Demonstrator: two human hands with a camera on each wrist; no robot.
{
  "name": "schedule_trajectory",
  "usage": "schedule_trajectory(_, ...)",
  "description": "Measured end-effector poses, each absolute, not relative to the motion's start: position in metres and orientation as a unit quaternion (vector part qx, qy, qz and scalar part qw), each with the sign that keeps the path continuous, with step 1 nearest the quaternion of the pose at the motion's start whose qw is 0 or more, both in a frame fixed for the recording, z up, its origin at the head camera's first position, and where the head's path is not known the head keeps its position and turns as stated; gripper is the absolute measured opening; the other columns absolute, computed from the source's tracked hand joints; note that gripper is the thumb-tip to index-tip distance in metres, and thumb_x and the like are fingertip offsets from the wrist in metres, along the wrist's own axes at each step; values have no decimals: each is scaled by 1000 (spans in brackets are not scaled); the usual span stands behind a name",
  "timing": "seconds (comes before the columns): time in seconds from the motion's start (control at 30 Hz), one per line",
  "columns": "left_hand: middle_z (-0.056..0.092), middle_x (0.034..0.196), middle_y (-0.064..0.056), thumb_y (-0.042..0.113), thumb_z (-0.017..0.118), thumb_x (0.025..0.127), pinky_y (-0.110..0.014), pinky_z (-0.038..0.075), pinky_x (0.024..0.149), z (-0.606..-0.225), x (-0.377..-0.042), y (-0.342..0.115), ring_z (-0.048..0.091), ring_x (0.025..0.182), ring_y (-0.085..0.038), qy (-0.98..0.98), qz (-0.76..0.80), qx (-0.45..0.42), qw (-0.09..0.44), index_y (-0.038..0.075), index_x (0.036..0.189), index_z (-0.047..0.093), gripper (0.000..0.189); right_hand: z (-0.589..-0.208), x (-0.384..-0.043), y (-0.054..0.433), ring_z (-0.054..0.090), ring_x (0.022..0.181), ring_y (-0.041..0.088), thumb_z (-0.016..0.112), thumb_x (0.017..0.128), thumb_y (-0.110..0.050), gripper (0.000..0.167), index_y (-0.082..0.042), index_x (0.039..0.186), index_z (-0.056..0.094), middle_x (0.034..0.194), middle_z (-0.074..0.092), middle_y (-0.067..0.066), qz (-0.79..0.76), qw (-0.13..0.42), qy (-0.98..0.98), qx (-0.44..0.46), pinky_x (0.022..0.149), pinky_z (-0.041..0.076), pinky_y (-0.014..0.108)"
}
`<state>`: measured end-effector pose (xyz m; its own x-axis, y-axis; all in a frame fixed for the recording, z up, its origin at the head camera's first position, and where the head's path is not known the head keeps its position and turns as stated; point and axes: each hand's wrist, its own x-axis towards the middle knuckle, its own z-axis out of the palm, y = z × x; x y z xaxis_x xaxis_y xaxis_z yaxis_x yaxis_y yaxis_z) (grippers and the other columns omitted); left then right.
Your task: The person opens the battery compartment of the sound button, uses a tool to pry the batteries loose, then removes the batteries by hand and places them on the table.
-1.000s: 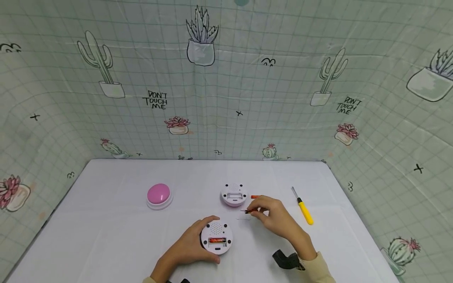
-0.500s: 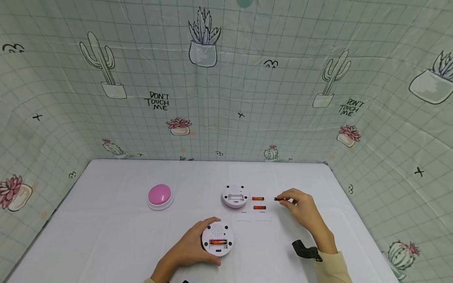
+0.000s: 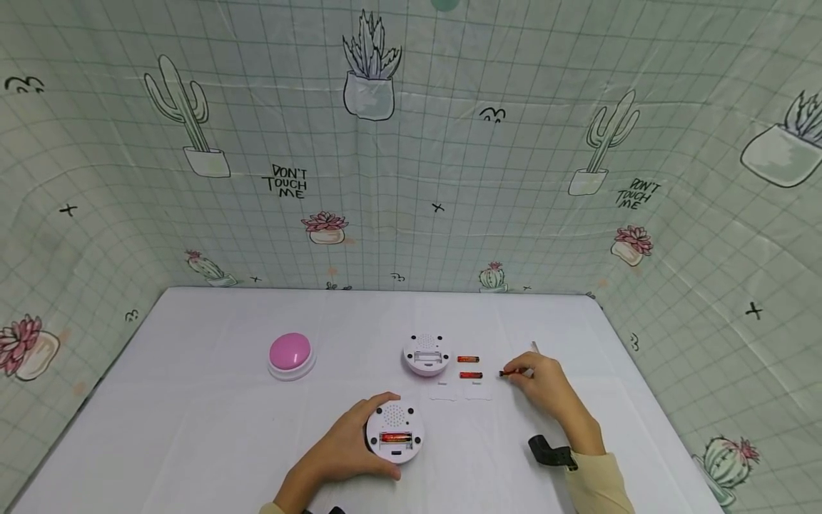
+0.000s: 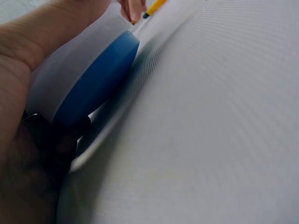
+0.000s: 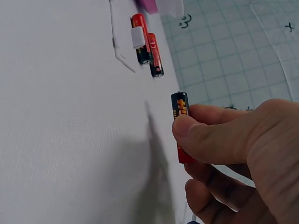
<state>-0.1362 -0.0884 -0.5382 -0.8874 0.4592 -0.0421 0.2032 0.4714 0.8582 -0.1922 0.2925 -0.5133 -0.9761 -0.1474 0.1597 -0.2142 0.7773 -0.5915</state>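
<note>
Upturned button in the left hand, battery in the right. The left hand (image 3: pixel 349 446) spans the white case of the held button (image 3: pixel 394 415), fingers at its far edge and thumb at its near edge; the underside faces up, presumably so that the compartment stays in sight. At least one fitted battery (image 3: pixel 394 437) lies in it. The right hand (image 3: pixel 542 385) pinches a loose battery (image 5: pixel 180 108) between thumb and forefinger, with one end left free; this grip probably makes the battery easy to aim. It is just above or on the table (image 3: pixel 193 421); contact cannot be told.

Two spare batteries (image 3: pixel 471 375) lie beside the second upturned button (image 3: pixel 427 344), whose uncovered compartment shows no battery; their nearness suggests that they are set out for it. A pink button (image 3: pixel 290 351) stands dome up, well apart at left.

Comparison of views: the left wrist view alone shows the held button's blue dome (image 4: pixel 100 77), turned toward the table, and the yellow handle of a screwdriver (image 4: pixel 155 7), which the right hand hides in the head view. The right wrist view alone resolves the loose battery's black and red wrapper.
</note>
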Motion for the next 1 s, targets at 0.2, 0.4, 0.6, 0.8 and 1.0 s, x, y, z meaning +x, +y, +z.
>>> schedule_trajectory(0.2, 58, 137, 0, 45, 101, 55, -49, 45, 106, -538, -136, -89, 54, 122, -21, 849, 472, 196, 132, 33, 148, 48, 107, -520, -192, 291, 68, 88, 20, 78, 86, 3, 13, -9, 92, 79, 96, 76, 3, 313, 32, -943, 105, 75, 54, 32)
schedule_trajectory(0.4, 58, 134, 0, 46, 101, 56, -47, 46, 105, -537, -136, -89, 54, 120, -20, 850, 470, 197, 133, 36, 147, 48, 106, -522, -192, 290, 69, 90, 22, 78, 85, 3, 14, -9, 91, 79, 95, 76, 3, 308, 33, -945, 106, 77, 55, 35)
schedule_trajectory(0.6, 58, 134, 0, 46, 100, 56, -47, 46, 105, -537, -136, -89, 54, 120, -20, 850, 469, 198, 135, 36, 147, 48, 106, -524, -193, 290, 68, 90, 21, 78, 86, 3, 13, -9, 92, 79, 96, 76, 4, 313, 24, -945, 93, 78, 54, 34)
schedule_trajectory(0.8, 58, 136, 0, 45, 101, 56, -47, 45, 106, -536, -136, -89, 54, 122, -20, 848, 473, 197, 136, 33, 148, 49, 106, -524, -193, 290, 68, 90, 20, 78, 86, 3, 13, -8, 92, 79, 95, 75, 3, 313, 20, -945, 91, 78, 54, 34)
schedule_trajectory(1.0, 58, 136, 1, 45, 101, 56, -47, 45, 106, -535, -136, -89, 54, 121, -20, 850, 470, 198, 132, 33, 148, 49, 106, -517, -192, 290, 67, 90, 20, 78, 86, 1, 16, -6, 100, 78, 99, 76, 5, 308, 33, -947, 88, 76, 53, 34)
